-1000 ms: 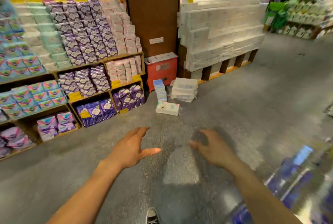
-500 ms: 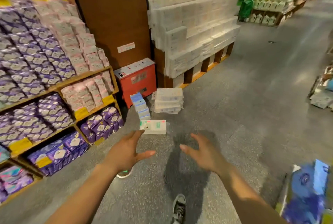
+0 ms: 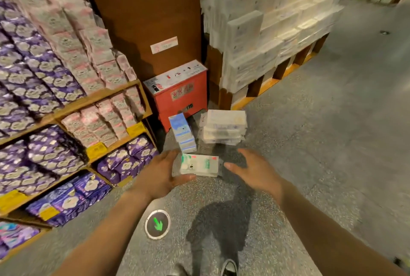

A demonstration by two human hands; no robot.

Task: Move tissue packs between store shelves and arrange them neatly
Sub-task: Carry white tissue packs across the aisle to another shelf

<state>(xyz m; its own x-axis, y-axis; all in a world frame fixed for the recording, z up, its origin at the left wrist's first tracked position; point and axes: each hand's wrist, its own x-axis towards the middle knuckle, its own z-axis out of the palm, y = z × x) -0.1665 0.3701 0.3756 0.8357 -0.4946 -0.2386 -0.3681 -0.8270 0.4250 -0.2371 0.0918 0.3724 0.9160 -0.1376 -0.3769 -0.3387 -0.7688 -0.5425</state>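
A white tissue pack (image 3: 199, 165) with green and red print lies flat on the grey floor. My left hand (image 3: 160, 172) is spread open at its left end, thumb stretched below it; touching or not, I cannot tell. My right hand (image 3: 255, 170) is open just right of the pack, fingertips pointing at it with a small gap. Behind the pack stand a blue stack of packs (image 3: 182, 134) and a white stack of packs (image 3: 223, 126).
Wooden shelves (image 3: 99, 98) with purple and pink packs fill the left. A red box (image 3: 179, 91) sits against a brown pillar (image 3: 142, 15). A pallet of white packs (image 3: 273, 29) rises at the right. A round floor marker with a green arrow (image 3: 157, 224) lies by my feet.
I have stepped closer to the packs on the floor. Both hands have reached forward and now flank the white pack with green print.
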